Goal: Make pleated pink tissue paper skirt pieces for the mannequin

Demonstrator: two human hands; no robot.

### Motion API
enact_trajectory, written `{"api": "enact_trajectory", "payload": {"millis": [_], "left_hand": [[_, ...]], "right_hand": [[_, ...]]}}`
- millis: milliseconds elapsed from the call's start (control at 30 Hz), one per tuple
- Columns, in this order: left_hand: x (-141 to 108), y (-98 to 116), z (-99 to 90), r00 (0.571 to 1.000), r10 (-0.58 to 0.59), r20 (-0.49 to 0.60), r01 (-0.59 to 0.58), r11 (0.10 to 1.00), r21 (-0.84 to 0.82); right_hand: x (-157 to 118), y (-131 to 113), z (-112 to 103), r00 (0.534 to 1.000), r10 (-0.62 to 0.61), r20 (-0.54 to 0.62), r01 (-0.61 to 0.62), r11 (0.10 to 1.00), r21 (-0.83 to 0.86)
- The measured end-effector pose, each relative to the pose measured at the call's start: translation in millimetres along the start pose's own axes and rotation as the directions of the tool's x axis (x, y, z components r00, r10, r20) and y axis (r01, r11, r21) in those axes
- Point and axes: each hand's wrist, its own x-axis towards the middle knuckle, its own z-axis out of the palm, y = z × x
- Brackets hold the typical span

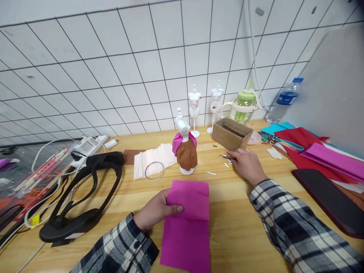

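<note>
Over the wooden desk (227, 235), a folded magenta sheet (186, 242) is gripped by the left hand (155, 208), in front of a small mannequin (182, 128) in a brown skirt (187, 154); beside the cardboard box (227, 138), the right hand (247, 163) touches a metal tool (224, 156), grip unclear, near white scraps (211, 173).

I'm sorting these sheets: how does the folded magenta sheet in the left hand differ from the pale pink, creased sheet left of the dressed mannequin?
The folded magenta sheet is vivid; the pale pink, creased sheet is much lighter. The left hand holds the magenta one, while the pale one lies on the wooden table, untouched. Both are thin.
</note>
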Motion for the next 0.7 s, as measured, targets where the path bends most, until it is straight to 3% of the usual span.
{"api": "enact_trajectory", "payload": {"millis": [133, 267, 333, 367, 433, 500, 600, 700], "left_hand": [[2, -4, -0.1, 0.996, 0.057, -0.074, -0.056, 0.998, 0.014], [3, -6, 1.3, 0.988, 0.101, -0.118, -0.099, 0.995, 0.016], [3, -7, 2.1, 0.988, 0.091, -0.127, -0.087, 0.996, 0.038], [3, -7, 2.3, 0.988, 0.079, -0.132, -0.073, 0.996, 0.048], [4, -8, 2.6, 0.988, 0.051, -0.145, -0.043, 0.998, 0.056], [6, -8, 2.6, 0.987, 0.033, -0.155, -0.029, 0.999, 0.028], [6, -8, 3.6, 0.986, 0.041, -0.161, -0.042, 0.999, -0.005], [5, -7, 6.5, 0.981, 0.087, -0.174, -0.078, 0.995, 0.057]], "right_hand": [[-5, -4, -9, 0.994, 0.038, -0.102, -0.035, 0.999, 0.033], [-16, -18, -30, 0.913, 0.123, -0.39, -0.083, 0.99, 0.118], [-23, -27, -40, 0.896, 0.142, -0.42, -0.042, 0.97, 0.239], [-27, -32, -44, 0.916, 0.15, -0.371, -0.027, 0.948, 0.317], [-33, -40, -51, 0.976, 0.155, -0.155, -0.071, 0.893, 0.445], [-37, -49, -54, 0.994, 0.096, 0.051, -0.108, 0.84, 0.532], [-40, -67, -55, 0.971, -0.079, 0.226, -0.113, 0.682, 0.723], [-45, -90, -54, 0.871, -0.339, 0.356, -0.132, 0.536, 0.834]]}}
